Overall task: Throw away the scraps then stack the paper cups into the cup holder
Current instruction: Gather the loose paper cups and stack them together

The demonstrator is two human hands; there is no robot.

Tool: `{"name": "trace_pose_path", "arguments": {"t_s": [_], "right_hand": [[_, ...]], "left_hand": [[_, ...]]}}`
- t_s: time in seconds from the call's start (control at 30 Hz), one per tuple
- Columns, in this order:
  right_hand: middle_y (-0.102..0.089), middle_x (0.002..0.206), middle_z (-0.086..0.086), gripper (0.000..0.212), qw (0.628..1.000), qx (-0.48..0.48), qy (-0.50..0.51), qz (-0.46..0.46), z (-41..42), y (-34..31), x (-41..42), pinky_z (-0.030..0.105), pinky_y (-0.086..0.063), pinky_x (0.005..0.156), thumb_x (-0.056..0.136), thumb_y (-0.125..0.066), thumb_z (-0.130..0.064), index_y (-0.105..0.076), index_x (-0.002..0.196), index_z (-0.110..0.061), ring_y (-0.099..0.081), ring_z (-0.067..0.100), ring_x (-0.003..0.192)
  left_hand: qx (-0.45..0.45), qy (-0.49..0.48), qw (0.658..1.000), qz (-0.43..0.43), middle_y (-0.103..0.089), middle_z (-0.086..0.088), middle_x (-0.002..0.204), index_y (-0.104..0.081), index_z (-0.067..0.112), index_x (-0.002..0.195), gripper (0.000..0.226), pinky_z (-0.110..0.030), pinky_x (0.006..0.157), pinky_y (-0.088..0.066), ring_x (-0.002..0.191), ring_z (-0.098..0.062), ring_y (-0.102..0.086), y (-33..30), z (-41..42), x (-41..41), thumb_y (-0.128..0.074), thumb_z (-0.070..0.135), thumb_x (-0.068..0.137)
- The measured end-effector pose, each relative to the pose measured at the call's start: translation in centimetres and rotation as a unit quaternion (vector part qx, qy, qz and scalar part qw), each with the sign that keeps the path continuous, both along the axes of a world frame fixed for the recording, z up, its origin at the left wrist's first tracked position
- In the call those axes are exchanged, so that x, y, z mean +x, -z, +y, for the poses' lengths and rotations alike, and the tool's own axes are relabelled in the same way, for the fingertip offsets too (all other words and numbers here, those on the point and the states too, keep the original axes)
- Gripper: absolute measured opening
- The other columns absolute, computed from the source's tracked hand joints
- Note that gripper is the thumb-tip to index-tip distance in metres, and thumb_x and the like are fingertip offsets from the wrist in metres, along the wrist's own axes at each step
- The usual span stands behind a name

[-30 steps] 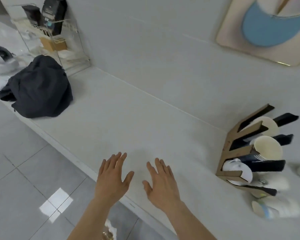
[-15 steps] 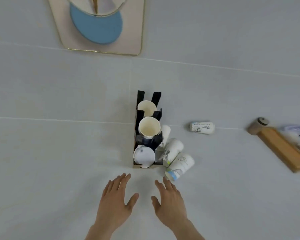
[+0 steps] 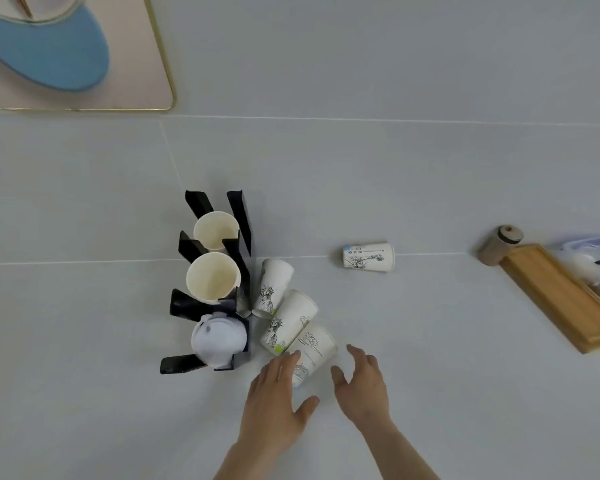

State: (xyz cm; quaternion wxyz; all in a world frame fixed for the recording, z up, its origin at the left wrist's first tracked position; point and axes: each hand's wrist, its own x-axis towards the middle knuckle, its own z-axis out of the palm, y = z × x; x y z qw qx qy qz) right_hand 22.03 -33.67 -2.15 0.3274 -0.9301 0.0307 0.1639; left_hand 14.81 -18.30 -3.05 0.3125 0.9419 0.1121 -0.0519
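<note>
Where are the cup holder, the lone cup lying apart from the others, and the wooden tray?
cup holder [image 3: 201, 204]: head view, on a black upright fin at its far end.
lone cup [image 3: 368, 257]: head view, on its printed side wall.
wooden tray [image 3: 555, 296]: head view, on its bare floor.

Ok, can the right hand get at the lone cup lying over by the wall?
Probably yes. The right hand is open, and bare counter lies between it and the lone cup; nothing blocks the way.
</note>
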Motion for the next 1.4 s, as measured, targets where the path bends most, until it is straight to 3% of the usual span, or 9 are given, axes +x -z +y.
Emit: {"name": "trace_pose_path", "arguments": {"t_s": [0.17,0.27,0.3,0.43,0.67,0.9,1.07,1.2,1.4], "right_hand": [[-0.040,0.150,0.010,0.063,0.989,0.086,0.005,0.116,1.1,0.3,4.4,0.038,-0.043,0.107,0.096,-0.061,-0.037,-0.038,0.153,-0.021,-0.052,0.029,0.133],[-0.065,0.110,0.002,0.028,0.974,0.162,0.048,0.148,1.9,0.2,4.8,0.042,-0.056,0.093,0.094,-0.056,-0.048,-0.069,0.101,-0.024,-0.064,0.024,0.098],[-0.066,0.094,0.001,0.035,0.973,0.179,0.058,0.134,2.0,0.1,4.6,0.042,-0.058,0.085,0.094,-0.055,-0.050,-0.065,0.082,-0.019,-0.064,0.024,0.085],[-0.069,0.084,-0.001,0.037,0.984,0.165,0.067,-0.002,2.3,-0.1,2.6,0.041,-0.057,0.079,0.094,-0.064,-0.039,-0.064,0.065,-0.016,-0.069,0.014,0.078],[-0.072,0.079,-0.010,0.012,0.959,0.241,0.150,0.005,2.2,0.5,4.5,0.050,-0.062,0.074,0.088,-0.069,-0.040,-0.067,0.084,-0.029,-0.074,0.017,0.070],[-0.062,0.121,0.011,0.057,0.989,0.121,-0.026,0.087,5.8,1.4,9.3,0.038,-0.049,0.102,0.091,-0.066,-0.047,-0.045,0.144,-0.040,-0.060,0.031,0.119],[-0.070,0.096,0.005,0.031,0.985,0.142,0.018,0.092,6.7,2.6,10.3,0.049,-0.060,0.088,0.088,-0.063,-0.050,-0.057,0.112,-0.032,-0.072,0.036,0.087],[-0.069,0.109,0.006,0.039,0.975,0.154,-0.021,0.156,6.1,2.5,10.6,0.041,-0.065,0.069,0.089,-0.062,-0.052,-0.055,0.127,-0.042,-0.069,0.028,0.087],[-0.072,0.083,0.002,0.033,0.976,0.192,0.017,0.101,4.3,3.0,9.5,0.052,-0.062,0.081,0.087,-0.063,-0.053,-0.067,0.085,-0.021,-0.073,0.029,0.081]], "left_hand": [[-0.013,-0.043,0.998,0.043,-0.032,0.011,0.155,-0.014,0.030,0.157,0.088,-0.031,0.113,-0.034,0.141,-0.013,-0.034,0.5,-0.3,1.9,-0.063,0.049,0.086],[-0.023,-0.051,0.996,0.062,-0.039,0.011,0.145,-0.010,0.036,0.157,0.095,-0.031,0.107,-0.039,0.135,-0.013,-0.041,0.8,-0.3,2.3,-0.069,0.045,0.083],[-0.026,-0.052,0.996,0.066,-0.040,0.011,0.141,-0.010,0.038,0.156,0.097,-0.031,0.105,-0.041,0.134,-0.013,-0.043,0.8,-0.4,2.4,-0.070,0.045,0.081],[-0.078,-0.097,0.990,0.063,-0.042,0.011,0.136,-0.013,0.035,0.156,0.102,-0.027,0.093,-0.045,0.128,-0.012,-0.050,1.2,-0.6,2.4,-0.072,0.045,0.073],[-0.206,-0.180,0.961,0.029,-0.049,0.014,0.122,-0.041,0.044,0.127,0.085,-0.014,0.073,-0.046,0.101,0.002,-0.059,2.0,0.4,1.2,-0.082,0.033,0.054],[-0.232,-0.230,0.945,0.003,-0.063,0.024,0.114,-0.031,0.057,0.115,0.083,-0.017,0.072,-0.045,0.100,-0.004,-0.062,2.2,0.8,-0.3,-0.084,0.031,0.057],[-0.204,-0.225,0.953,0.007,-0.061,0.027,0.109,-0.026,0.060,0.114,0.082,-0.017,0.068,-0.045,0.094,-0.010,-0.062,1.8,0.3,-0.5,-0.082,0.035,0.060],[-0.198,-0.228,0.953,0.007,-0.061,0.028,0.106,-0.027,0.054,0.117,0.082,-0.025,0.072,-0.047,0.096,-0.014,-0.063,1.4,0.0,-0.2,-0.083,0.034,0.061],[-0.196,-0.234,0.952,0.000,-0.061,0.030,0.109,-0.026,0.061,0.115,0.084,-0.025,0.070,-0.046,0.091,-0.008,-0.059,1.4,-0.2,-0.2,-0.085,0.031,0.062]]}}
